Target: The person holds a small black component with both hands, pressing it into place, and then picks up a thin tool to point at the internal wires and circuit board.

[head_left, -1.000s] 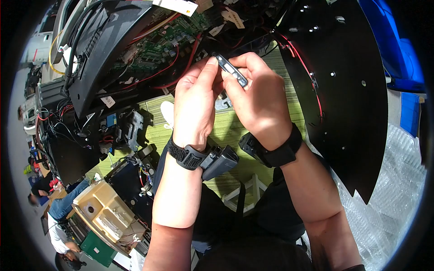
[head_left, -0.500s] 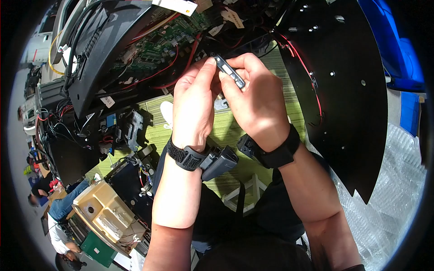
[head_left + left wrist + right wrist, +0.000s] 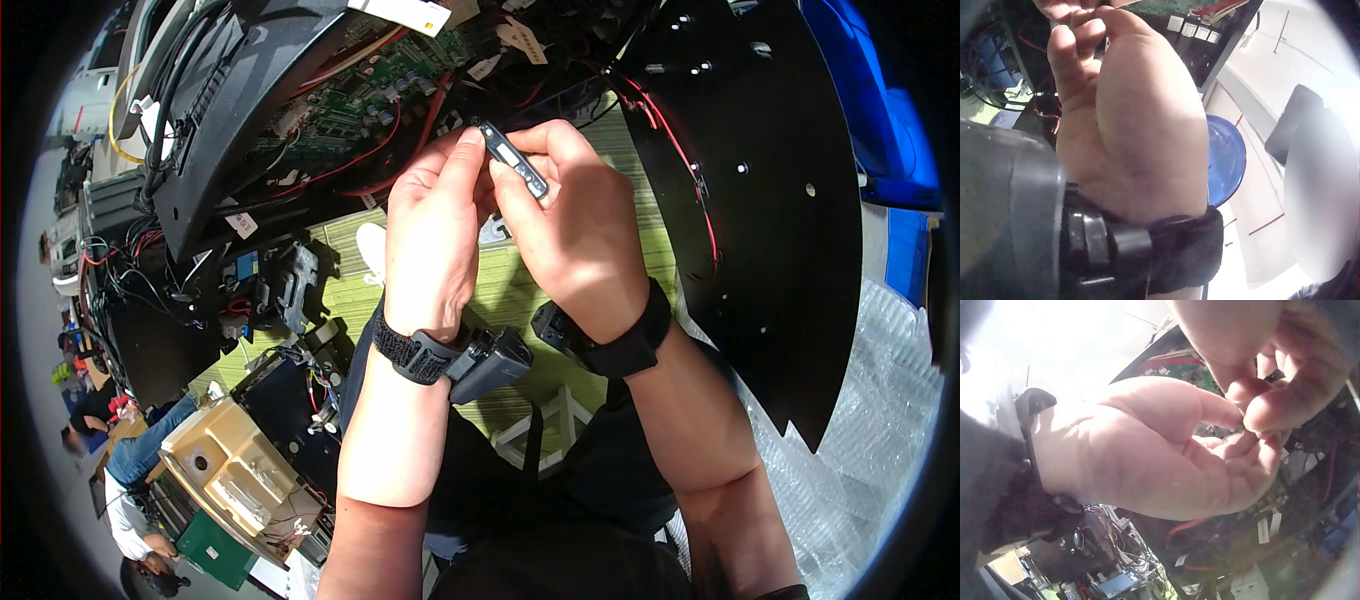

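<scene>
Both hands hold a small black bar-shaped part (image 3: 516, 166) with a pale rectangle on its face, tilted in front of the opened machine. At its upper end, my left hand (image 3: 432, 230) pinches it between thumb and fingers. The thumb of my right hand (image 3: 582, 235) lies along its lower half, with the fingers curled behind it. In the right wrist view the fingertips of the two hands meet, and the part is mostly hidden by them. Just beyond the hands lies a green circuit board (image 3: 355, 105) with red wires inside the black housing (image 3: 200, 150).
A large black panel (image 3: 770, 250) with a red cable stands to the right, beside bubble wrap (image 3: 850, 390). Metal brackets (image 3: 295, 285) and loose wiring lie at the left. A beige tray (image 3: 225, 455) and a seated person (image 3: 135, 510) are farther left.
Both hands keep their hold on the black part, which has barely moved. The head view has shifted slightly, so the surroundings sit a little farther right.
</scene>
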`<state>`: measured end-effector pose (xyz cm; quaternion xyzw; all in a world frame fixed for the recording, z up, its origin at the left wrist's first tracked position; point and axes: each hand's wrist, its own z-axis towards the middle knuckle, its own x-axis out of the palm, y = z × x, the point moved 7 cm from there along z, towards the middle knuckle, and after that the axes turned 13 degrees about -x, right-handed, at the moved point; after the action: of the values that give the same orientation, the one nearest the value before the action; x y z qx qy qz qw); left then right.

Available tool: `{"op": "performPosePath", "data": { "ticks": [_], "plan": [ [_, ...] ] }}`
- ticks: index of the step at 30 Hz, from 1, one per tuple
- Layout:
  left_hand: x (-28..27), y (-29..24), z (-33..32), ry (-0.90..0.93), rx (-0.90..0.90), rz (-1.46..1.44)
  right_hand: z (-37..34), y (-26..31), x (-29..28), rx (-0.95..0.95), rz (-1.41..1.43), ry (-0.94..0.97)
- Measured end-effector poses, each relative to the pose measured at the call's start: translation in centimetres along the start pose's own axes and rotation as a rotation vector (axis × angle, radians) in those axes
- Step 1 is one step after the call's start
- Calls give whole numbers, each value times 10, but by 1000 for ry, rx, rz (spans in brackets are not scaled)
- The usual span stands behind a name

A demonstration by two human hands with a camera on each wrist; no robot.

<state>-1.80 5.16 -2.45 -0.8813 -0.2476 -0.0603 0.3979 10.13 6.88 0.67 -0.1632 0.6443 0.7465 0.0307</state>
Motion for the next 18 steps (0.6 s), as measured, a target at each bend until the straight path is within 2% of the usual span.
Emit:
{"op": "performPosePath", "data": {
  "ticks": [5,18],
  "plan": [
    [1,1,1,59,6,-33,0,-1,-1,-27,-30,-19],
    [1,0,0,39,16,14,-1,-1,-1,-28,-40,-10]
  ]
}}
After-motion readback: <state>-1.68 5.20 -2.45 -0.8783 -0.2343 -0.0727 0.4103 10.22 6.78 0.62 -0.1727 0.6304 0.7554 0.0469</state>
